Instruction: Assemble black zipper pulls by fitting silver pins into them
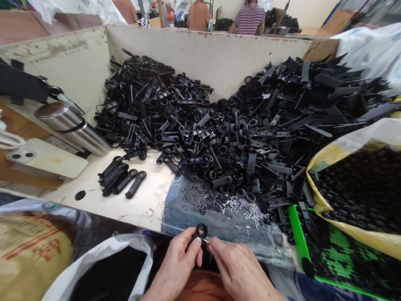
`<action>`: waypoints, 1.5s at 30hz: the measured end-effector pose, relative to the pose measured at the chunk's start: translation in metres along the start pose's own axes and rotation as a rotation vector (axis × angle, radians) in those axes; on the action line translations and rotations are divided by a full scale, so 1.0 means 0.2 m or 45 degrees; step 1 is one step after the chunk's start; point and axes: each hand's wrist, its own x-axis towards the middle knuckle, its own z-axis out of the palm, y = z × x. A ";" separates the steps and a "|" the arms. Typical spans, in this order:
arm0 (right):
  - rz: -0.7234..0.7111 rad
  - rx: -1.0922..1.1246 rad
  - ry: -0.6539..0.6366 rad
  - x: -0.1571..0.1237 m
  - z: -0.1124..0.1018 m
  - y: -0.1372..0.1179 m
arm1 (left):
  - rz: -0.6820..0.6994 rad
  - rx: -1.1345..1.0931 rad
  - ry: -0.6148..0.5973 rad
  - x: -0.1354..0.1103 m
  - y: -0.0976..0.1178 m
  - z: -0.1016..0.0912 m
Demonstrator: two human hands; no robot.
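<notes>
My left hand (184, 251) is closed around a black plastic part with a ring-shaped end (201, 229), held just in front of the table's near edge. My right hand (233, 261) comes in from the other side with its fingers pinched. A small shiny metal pin (205, 240) shows between its fingertips, close against the ring; most of it is hidden. Beyond the hands, silver pins (247, 211) and tiny dark pieces (200, 196) lie scattered on a worn blue cloth (194, 219).
Loose black plastic parts (188, 121) form a big heap in a walled bench. Several ring-ended pieces (122, 177) lie in a row at left, near a steel flask (75, 127) and a phone (46, 158). A yellow-edged sack (322, 205) and green tray (297, 234) stand right.
</notes>
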 end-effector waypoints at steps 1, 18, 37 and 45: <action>0.012 -0.017 -0.035 0.00 0.00 0.00 | 0.002 0.030 -0.002 0.00 0.00 0.00; 0.433 -0.098 -0.350 0.06 -0.06 -0.16 | 0.087 0.170 0.112 0.00 -0.04 0.03; 0.439 0.443 -0.011 -0.02 -0.01 -0.12 | 1.055 1.282 0.265 0.10 -0.29 -0.07; 0.407 0.463 0.018 -0.07 -0.01 -0.13 | 0.853 1.339 0.191 0.11 -0.17 -0.10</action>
